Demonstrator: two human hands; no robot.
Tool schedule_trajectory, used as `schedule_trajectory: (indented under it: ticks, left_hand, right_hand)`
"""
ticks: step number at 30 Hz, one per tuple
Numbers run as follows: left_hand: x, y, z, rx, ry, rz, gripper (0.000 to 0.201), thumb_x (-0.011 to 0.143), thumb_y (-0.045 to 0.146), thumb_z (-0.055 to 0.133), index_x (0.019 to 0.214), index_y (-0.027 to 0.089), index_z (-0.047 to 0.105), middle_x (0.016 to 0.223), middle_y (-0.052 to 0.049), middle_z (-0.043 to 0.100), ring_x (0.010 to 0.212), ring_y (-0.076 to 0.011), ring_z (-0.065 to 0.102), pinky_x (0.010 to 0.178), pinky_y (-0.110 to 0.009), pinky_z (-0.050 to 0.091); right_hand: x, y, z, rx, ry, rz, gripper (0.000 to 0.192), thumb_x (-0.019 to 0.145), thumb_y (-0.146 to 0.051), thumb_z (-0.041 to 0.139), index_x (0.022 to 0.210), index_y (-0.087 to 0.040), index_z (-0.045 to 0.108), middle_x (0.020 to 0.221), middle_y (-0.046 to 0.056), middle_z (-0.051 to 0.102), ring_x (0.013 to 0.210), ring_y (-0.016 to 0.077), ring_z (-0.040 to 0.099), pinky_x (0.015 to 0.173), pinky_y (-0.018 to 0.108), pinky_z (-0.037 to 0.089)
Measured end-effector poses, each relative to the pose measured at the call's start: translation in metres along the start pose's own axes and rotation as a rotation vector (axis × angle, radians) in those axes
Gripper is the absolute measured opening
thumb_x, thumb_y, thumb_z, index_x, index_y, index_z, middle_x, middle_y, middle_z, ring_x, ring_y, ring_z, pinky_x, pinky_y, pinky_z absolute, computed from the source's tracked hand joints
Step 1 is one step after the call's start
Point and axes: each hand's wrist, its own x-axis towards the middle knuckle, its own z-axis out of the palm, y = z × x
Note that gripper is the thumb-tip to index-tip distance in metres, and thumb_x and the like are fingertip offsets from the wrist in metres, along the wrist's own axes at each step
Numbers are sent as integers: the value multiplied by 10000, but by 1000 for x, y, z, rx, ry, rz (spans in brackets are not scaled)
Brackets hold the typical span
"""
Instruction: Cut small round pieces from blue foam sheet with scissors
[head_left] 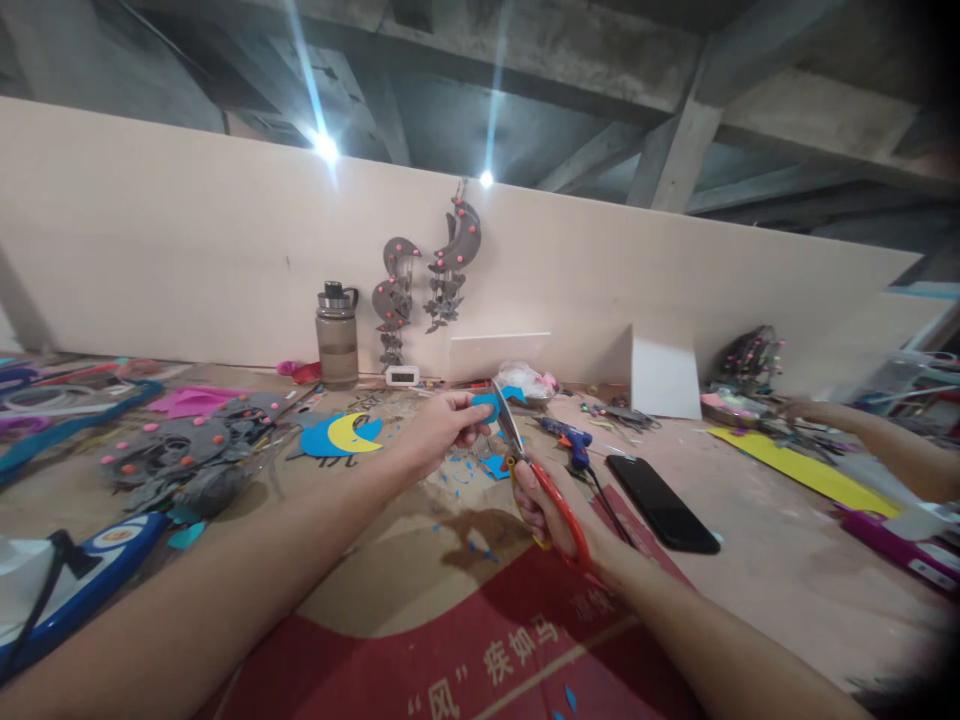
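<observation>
My left hand [442, 425] pinches a small blue foam piece [487, 405] held up above the table. My right hand [559, 515] grips red-handled scissors [525, 455], whose metal blades point up and meet the blue piece. Small blue scraps [469, 475] lie scattered on the cardboard below both hands. A larger blue offcut [496, 466] lies just under the scissors.
A blue-and-yellow moon cutout [341, 435], grey felt pieces [180, 455], a bottle [337, 335], a blue glue gun [566, 435] and a black phone [661, 503] lie around. Grey moon mobiles [431, 275] hang on the back board. Another person's arm [877, 440] reaches in at right.
</observation>
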Motion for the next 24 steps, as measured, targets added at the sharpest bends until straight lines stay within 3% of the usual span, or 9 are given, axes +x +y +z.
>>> schedule_trajectory:
  ticks: [11, 24]
  left_hand:
    - [2, -3, -3, -22, 5, 9, 328, 721, 422, 749, 764, 130, 606, 615, 9, 581, 486, -49, 412, 485, -205, 251]
    - [-2, 1, 0, -15, -5, -15, 326, 713, 438, 742, 737, 148, 596, 665, -17, 654, 485, -59, 468, 492, -207, 319]
  right_hand:
    - [-1, 0, -1, 34, 21, 72, 466, 761, -657, 592, 800, -238, 392, 547, -110, 350, 380, 39, 243, 344, 158, 218]
    - [-3, -4, 3, -43, 21, -20, 512, 741, -713, 581, 795, -235, 406, 530, -107, 362, 363, 46, 277, 301, 162, 273]
